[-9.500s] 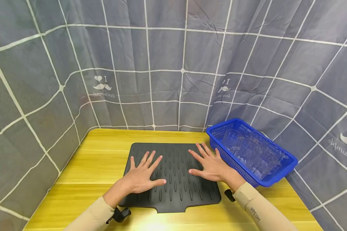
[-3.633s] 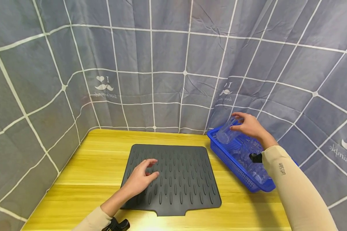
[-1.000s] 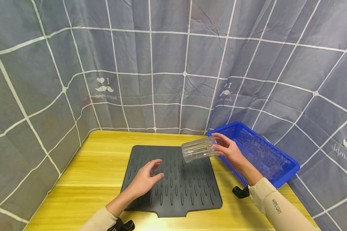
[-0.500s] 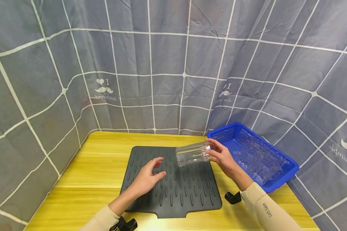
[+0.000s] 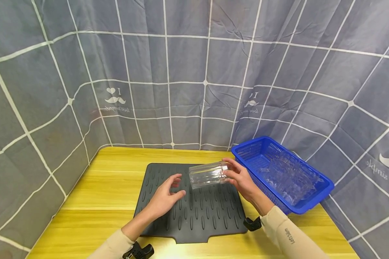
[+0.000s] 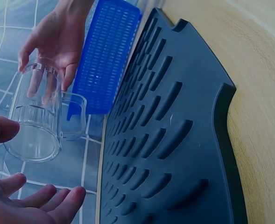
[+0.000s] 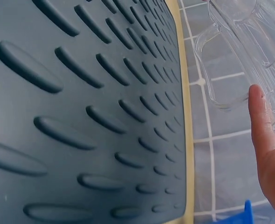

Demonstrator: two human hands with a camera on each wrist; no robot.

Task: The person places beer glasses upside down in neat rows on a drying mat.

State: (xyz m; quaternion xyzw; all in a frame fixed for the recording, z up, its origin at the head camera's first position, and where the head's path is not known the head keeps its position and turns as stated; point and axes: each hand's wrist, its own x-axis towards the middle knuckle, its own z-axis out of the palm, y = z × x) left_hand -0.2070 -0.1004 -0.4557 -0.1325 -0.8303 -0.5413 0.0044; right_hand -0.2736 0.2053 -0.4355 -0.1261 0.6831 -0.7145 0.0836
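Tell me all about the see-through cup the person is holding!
The clear mug looks like glass or plastic, with ribbed sides and a handle that shows in the left wrist view. It is empty and tipped sideways in the air above the dark mat, mouth toward the left hand. The right hand grips its bottom end.

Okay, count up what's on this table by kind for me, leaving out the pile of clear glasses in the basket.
Clear glass mug, held by the right hand: 1
Black ridged mat: 1
Blue basket: 1
Total: 3
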